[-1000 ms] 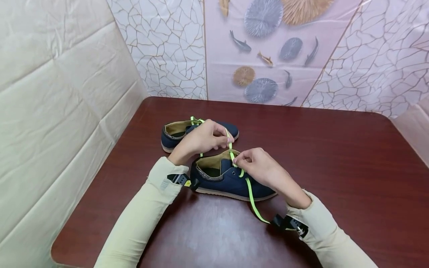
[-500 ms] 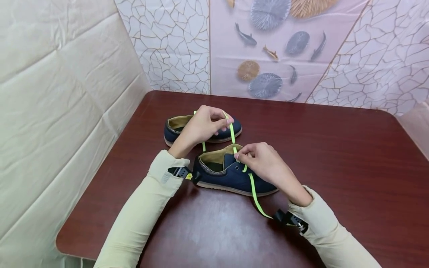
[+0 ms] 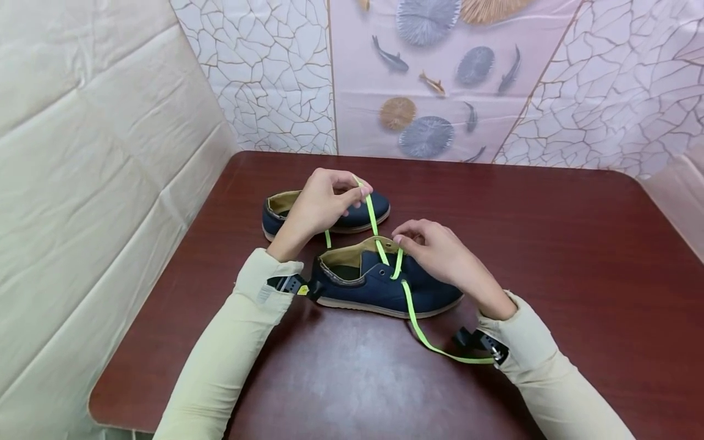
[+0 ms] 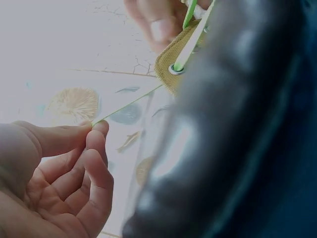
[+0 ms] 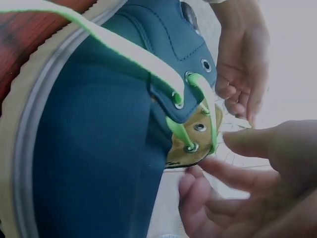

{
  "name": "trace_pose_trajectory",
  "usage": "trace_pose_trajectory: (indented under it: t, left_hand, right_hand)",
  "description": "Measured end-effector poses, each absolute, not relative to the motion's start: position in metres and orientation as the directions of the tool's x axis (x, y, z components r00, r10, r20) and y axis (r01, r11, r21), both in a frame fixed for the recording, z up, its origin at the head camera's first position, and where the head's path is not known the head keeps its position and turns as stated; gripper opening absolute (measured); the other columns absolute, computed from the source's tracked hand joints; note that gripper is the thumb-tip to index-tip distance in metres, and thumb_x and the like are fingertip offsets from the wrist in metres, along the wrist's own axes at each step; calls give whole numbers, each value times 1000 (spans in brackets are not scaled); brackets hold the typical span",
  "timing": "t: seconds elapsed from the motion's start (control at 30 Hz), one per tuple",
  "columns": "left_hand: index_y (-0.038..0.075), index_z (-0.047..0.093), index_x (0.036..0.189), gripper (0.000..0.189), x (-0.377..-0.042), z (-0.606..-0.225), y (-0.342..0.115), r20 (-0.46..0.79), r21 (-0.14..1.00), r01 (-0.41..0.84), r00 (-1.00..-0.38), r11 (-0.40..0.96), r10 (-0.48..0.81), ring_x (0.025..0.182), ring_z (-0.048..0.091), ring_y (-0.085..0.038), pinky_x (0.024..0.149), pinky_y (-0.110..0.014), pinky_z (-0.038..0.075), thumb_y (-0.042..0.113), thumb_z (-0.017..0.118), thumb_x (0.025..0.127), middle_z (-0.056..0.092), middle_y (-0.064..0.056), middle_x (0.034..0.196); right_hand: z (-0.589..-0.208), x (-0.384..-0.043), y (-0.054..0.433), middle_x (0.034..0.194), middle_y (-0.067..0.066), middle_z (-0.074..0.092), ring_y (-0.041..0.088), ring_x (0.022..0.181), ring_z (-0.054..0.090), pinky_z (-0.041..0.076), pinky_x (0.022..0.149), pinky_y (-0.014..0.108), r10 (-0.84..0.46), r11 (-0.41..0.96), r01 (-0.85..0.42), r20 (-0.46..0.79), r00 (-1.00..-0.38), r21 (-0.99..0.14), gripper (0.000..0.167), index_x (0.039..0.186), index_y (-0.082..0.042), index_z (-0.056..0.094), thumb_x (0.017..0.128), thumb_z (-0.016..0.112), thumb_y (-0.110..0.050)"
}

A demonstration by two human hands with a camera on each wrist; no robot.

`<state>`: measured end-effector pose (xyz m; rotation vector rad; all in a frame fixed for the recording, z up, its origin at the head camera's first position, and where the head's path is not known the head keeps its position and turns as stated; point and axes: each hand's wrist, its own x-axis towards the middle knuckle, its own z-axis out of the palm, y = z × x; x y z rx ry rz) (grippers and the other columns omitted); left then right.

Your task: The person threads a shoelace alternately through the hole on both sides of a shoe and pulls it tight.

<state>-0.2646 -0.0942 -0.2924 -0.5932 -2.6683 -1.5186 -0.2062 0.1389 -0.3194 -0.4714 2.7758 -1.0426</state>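
Observation:
A navy canvas shoe (image 3: 379, 290) with neon-green laces stands on the table, toe to the right. My left hand (image 3: 324, 201), raised beyond its opening, pinches one end of the shoelace (image 3: 371, 214) between thumb and forefinger. That strand runs taut down to an eyelet in the tan-lined far flap (image 4: 171, 57). My right hand (image 3: 434, 247) pinches a crossing stretch of lace (image 5: 213, 124) at the edge of the same flap. From a near-side eyelet, the other lace end (image 3: 420, 333) trails across the table to below the right wrist.
A second navy shoe (image 3: 379, 208) with green laces stands behind, partly hidden by the left hand. The dark red table (image 3: 550, 244) has rounded corners. Patterned sheets (image 3: 275, 73) hang along its back and left sides.
The left hand has risen and drawn out more of the lace. The right fingers have shifted from the lace over the tongue to the far flap's edge. The trailing end now shows longer.

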Motion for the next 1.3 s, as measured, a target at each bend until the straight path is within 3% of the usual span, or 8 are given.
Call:
trace_pose_trajectory:
  t: [0.1, 0.3, 0.57, 0.87, 1.0, 1.13, 1.2, 1.3]
  left_hand:
    - [9, 81, 96, 17, -264, -292, -96, 225, 826, 345, -927, 445, 301, 78, 67, -21, 69, -28, 57, 22, 72, 103, 74, -6, 87]
    - [9, 81, 101, 15, -266, -292, -99, 269, 823, 366, -925, 435, 269, 83, 69, -27, 69, -29, 57, 17, 70, 104, 77, -2, 100]
    - [7, 80, 95, 17, -269, -292, -105, 336, 813, 381, -925, 440, 179, 77, 70, -26, 63, -28, 54, 21, 73, 102, 76, -6, 87]
    - [7, 80, 95, 16, -270, -293, -108, 379, 812, 387, -919, 437, 110, 77, 72, -34, 57, -24, 50, 20, 74, 102, 77, -8, 87]
    - [8, 80, 95, 16, -271, -295, -111, 316, 812, 354, -935, 464, 159, 80, 72, -33, 60, -26, 54, 19, 72, 103, 77, -7, 91]
    - [10, 80, 92, 17, -271, -297, -113, 171, 766, 317, -939, 560, 297, 77, 70, -30, 64, -28, 55, 17, 69, 104, 76, -6, 88]
    - [9, 80, 89, 19, -271, -297, -111, 72, 716, 322, -917, 619, 393, 72, 68, -27, 64, -28, 54, 15, 68, 104, 74, -5, 82]
    - [10, 79, 87, 20, -272, -298, -106, -85, 644, 347, -853, 682, 514, 66, 65, -21, 63, -27, 53, 13, 67, 103, 71, -5, 74]
  right_hand:
    - [-322, -209, 140, 114, 10, 74, 26, 99, 64, 50, 85, 43, -391, 700, -260, -52, -919, -665, 26, 122, -5, 75, 110, 58, -20]
    - [-322, -209, 143, 106, 6, 73, 21, 87, 62, 49, 80, 38, -425, 689, -293, -43, -904, -664, 19, 111, -9, 78, 108, 62, -19]
    - [-321, -208, 146, 98, 5, 66, 19, 76, 57, 47, 73, 37, -465, 683, -344, -21, -885, -645, 17, 105, -12, 77, 109, 61, -16]
    - [-320, -208, 147, 98, 4, 68, 20, 82, 58, 48, 78, 39, -504, 679, -409, 18, -864, -610, 18, 102, -13, 77, 108, 60, -12]
    - [-320, -209, 145, 99, 4, 71, 20, 86, 61, 50, 80, 40, -502, 682, -389, -10, -865, -620, 17, 105, -13, 78, 108, 62, -16]
    - [-320, -209, 147, 105, 4, 74, 21, 95, 66, 53, 86, 42, -479, 700, -334, -67, -875, -631, 18, 111, -12, 78, 108, 63, -21]
    - [-318, -208, 149, 105, 3, 74, 20, 95, 66, 53, 86, 42, -468, 713, -320, -84, -880, -623, 19, 112, -12, 77, 108, 63, -23]
    - [-311, -204, 154, 89, 0, 69, 18, 82, 61, 50, 78, 38, -457, 749, -323, -98, -884, -579, 20, 106, -11, 77, 107, 64, -26]
